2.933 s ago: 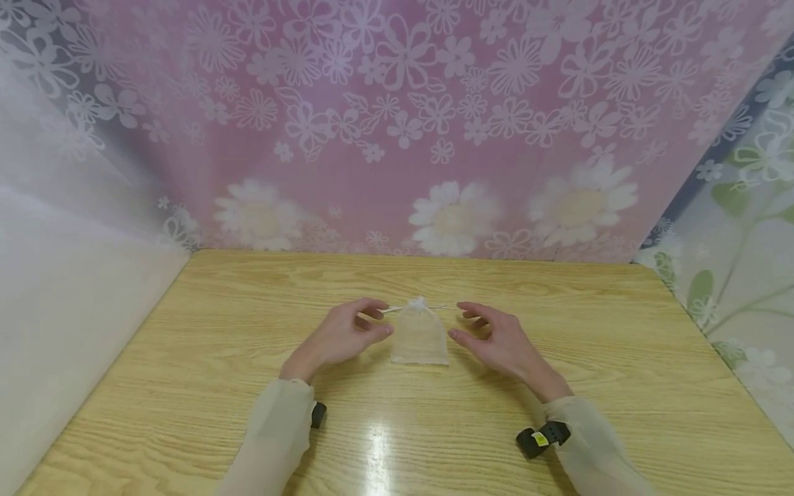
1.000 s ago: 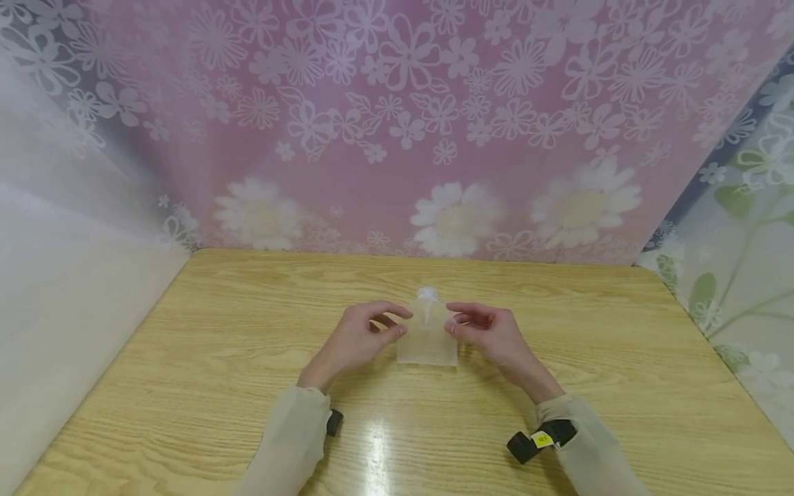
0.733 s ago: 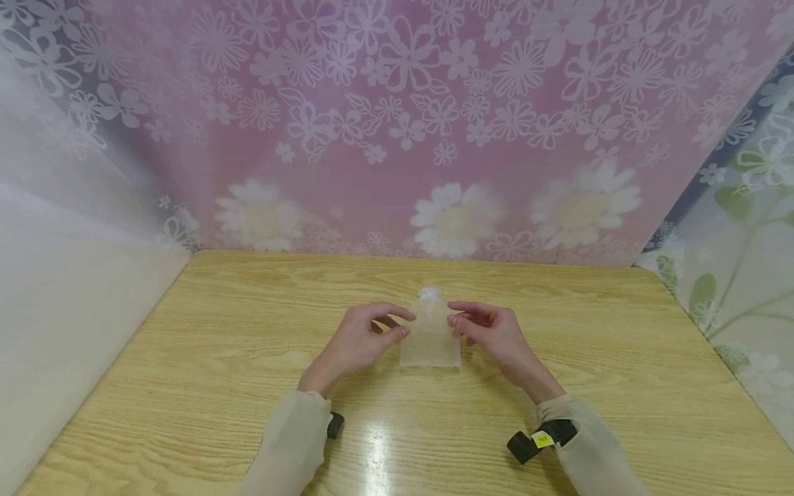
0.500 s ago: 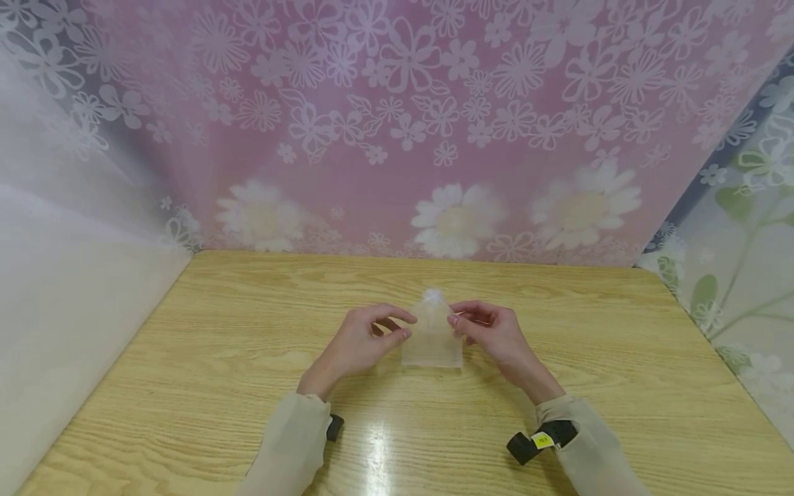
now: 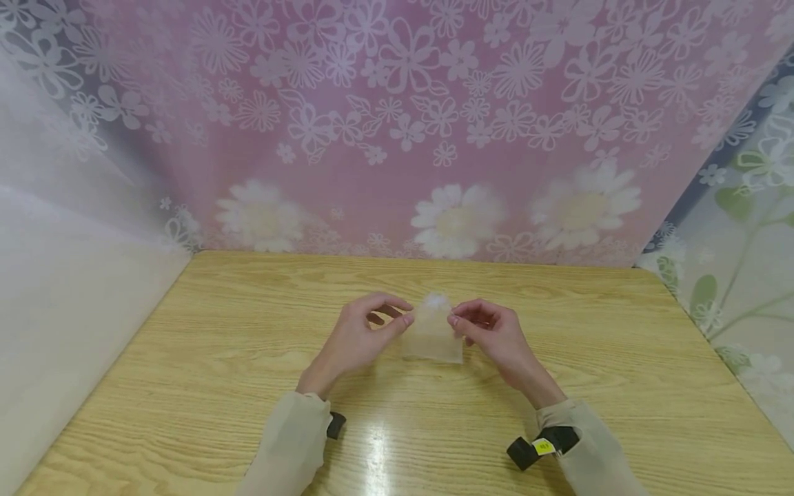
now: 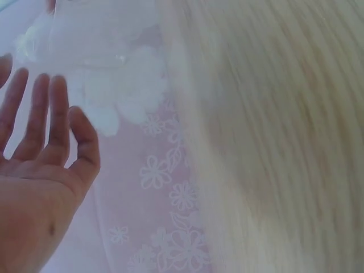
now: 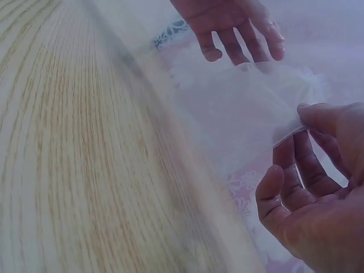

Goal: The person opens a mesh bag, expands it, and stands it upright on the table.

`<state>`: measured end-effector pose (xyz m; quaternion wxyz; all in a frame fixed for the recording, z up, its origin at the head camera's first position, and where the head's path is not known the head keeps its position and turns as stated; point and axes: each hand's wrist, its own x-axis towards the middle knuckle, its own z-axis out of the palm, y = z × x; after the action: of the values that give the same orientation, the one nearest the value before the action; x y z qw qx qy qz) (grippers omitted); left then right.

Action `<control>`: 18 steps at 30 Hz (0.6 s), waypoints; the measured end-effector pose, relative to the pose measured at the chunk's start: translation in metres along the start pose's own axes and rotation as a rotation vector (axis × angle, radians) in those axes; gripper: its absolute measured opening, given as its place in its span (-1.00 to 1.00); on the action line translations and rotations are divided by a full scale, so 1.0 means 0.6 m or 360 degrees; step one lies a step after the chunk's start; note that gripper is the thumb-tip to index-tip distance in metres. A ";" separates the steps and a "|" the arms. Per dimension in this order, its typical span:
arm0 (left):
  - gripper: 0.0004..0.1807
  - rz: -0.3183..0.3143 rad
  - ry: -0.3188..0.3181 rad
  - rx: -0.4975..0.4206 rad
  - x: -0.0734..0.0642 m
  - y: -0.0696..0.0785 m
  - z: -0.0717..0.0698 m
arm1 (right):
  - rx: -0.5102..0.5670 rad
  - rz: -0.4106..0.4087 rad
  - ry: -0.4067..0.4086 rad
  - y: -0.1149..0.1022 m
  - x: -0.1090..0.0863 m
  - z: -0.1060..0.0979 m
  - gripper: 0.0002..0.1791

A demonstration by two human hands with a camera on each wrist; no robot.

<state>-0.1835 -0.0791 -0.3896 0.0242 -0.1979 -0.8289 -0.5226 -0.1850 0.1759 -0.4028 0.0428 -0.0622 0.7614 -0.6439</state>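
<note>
A small sheer white drawstring pouch (image 5: 433, 341), gathered at its far end, is between the two hands in the head view. My right hand (image 5: 493, 331) pinches its right edge between thumb and fingers; in the right wrist view this hand (image 7: 318, 187) holds the thin fabric (image 7: 244, 108). The left hand (image 5: 369, 327) is at the pouch's left edge, thumb and index tips slightly apart. In the left wrist view the fingers of the left hand (image 6: 42, 153) are spread and loosely extended below the pouch (image 6: 102, 34). Whether its fingertips touch the fabric, I cannot tell.
A wood-grain table (image 5: 248, 427) lies under both hands. Behind it hangs a pink floral curtain (image 5: 347, 172), with pale cloth (image 5: 74, 275) at left and a leafy print (image 5: 738, 275) at right. Black wrist straps (image 5: 558, 439) show at the sleeves.
Earlier the hands were at the drawstring ends; they then came in to the pouch's sides. Since half a second ago, the pouch's near edge has risen slightly and the left thumb has moved up.
</note>
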 end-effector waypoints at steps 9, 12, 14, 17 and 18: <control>-0.74 0.0078 0.0103 -0.0090 0.006 0.006 0.008 | 0.0063 -0.0153 -0.0044 -0.002 -0.006 0.005 -0.82; -0.76 0.0078 0.0091 -0.0110 0.007 0.010 0.010 | 0.0065 -0.0197 -0.0070 -0.003 -0.008 0.006 -0.81; -0.79 0.0070 0.0076 -0.0126 0.006 0.013 0.011 | 0.0052 -0.0219 -0.0082 -0.003 -0.009 0.007 -0.80; -0.82 0.0052 0.0055 -0.0155 0.006 0.017 0.013 | 0.0029 -0.0245 -0.0095 -0.003 -0.010 0.008 -0.78; -0.83 0.0039 0.0050 -0.0157 0.006 0.017 0.014 | 0.0021 -0.0249 -0.0098 -0.003 -0.010 0.009 -0.78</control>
<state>-0.1816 -0.0667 -0.3838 0.0337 -0.2008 -0.7993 -0.5654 -0.1781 0.1711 -0.4018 0.0160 -0.1411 0.7483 -0.6479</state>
